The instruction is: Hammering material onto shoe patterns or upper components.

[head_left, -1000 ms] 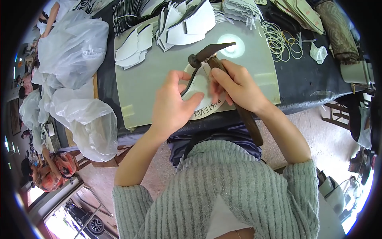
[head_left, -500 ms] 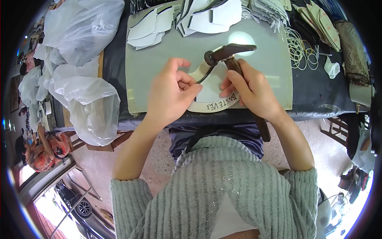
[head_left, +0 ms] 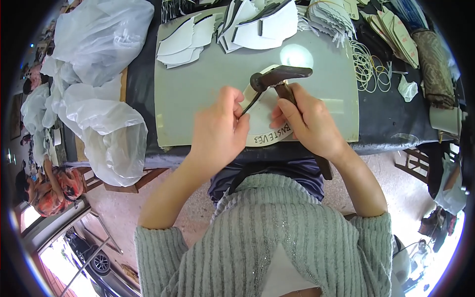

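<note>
A worker's left hand pinches a curved white lettered piece on the grey mat; the right hand grips a hammer above it. Clear plastic bags crowd the left, white cut pieces behind.

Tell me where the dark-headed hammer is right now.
In the head view, the dark-headed hammer lies just right of centre on the grey cutting mat, in the right hand's grip, its head over the pale curved piece.
</note>
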Demonstrator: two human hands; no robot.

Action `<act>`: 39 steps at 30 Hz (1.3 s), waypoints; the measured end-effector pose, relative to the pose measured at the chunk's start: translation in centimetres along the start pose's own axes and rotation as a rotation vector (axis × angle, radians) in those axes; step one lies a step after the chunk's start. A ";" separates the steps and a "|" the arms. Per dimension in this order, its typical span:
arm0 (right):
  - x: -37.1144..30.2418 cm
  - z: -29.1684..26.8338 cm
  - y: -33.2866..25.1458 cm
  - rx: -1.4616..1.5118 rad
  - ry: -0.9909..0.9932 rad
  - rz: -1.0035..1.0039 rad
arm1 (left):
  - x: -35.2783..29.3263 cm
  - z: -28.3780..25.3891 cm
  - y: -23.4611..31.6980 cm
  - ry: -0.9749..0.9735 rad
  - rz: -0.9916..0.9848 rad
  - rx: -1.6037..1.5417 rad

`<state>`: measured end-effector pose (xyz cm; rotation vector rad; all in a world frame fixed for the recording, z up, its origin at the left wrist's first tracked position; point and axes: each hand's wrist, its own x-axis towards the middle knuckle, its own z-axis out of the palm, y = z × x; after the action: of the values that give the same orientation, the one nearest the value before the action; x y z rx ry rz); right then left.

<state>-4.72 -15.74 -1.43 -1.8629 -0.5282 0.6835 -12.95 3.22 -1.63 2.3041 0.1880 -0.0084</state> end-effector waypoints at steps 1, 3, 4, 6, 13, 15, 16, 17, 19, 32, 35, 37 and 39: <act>0.0 -0.1 0.0 -0.001 0.006 0.003 | -0.3 0.1 0.0 -0.004 0.005 -0.003; 0.0 -0.3 0.0 0.005 -0.013 0.032 | -1.1 0.5 -0.3 0.197 0.414 0.405; 0.2 -0.4 0.1 0.003 -0.005 0.033 | -1.7 1.0 -0.4 0.196 0.422 0.401; 0.4 -0.3 0.2 0.022 -0.032 0.019 | -3.5 2.1 -0.8 0.087 0.664 0.305; -0.1 -3.6 -0.7 0.197 -0.098 0.145 | -4.0 3.0 -1.9 -0.006 0.631 0.473; -0.6 -5.1 -2.0 -0.236 0.034 0.020 | -4.4 2.9 -2.3 0.106 0.645 0.470; -1.1 -5.6 -2.0 -0.240 0.032 0.028 | -4.1 2.9 -2.3 0.104 0.643 0.461; -1.6 -5.8 -2.1 -0.423 0.022 -0.029 | -3.5 2.6 -2.4 0.083 0.646 0.396; -2.4 -5.4 -2.3 -0.608 0.007 -0.086 | -3.1 2.2 -3.0 0.063 0.646 0.328; -4.0 -3.3 -1.0 -0.871 -0.053 -0.233 | -3.5 2.8 -2.9 0.228 0.691 0.405; -4.0 -3.5 -1.7 -0.847 -0.070 -0.248 | -3.4 2.7 -2.7 0.202 0.681 0.448; -4.1 -3.6 -2.8 -0.792 -0.062 -0.232 | -3.1 2.5 -2.5 0.203 0.679 0.481; -4.2 -3.5 -2.0 -0.859 -0.093 -0.218 | -2.5 2.1 -2.2 0.164 0.714 0.488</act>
<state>-5.55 -20.07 2.35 -2.5059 -1.2021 0.4156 -15.65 2.74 -4.50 2.7271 -0.6243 0.5513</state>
